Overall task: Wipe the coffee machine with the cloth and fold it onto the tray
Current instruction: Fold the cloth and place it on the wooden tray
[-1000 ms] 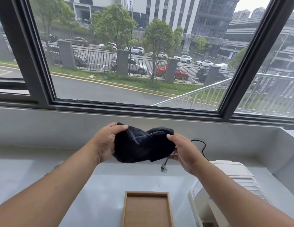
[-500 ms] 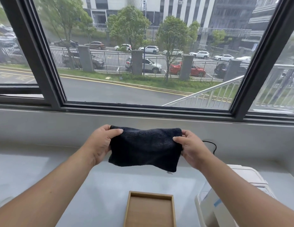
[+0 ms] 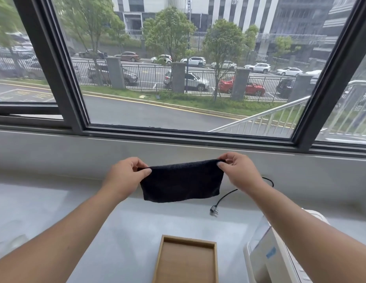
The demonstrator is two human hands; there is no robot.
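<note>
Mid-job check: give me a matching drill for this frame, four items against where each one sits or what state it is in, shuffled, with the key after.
Items
1. cloth
2. tray
3. power plug
4. coffee machine

Places or states
A. lying loose on the counter, cord trailing behind the right hand
B. held up by its top corners between the left hand and right hand
C. at the lower right, partly behind the right forearm
D. on the counter at bottom centre, nothing in it

Pairs: 1-B, 2-D, 3-A, 4-C
</note>
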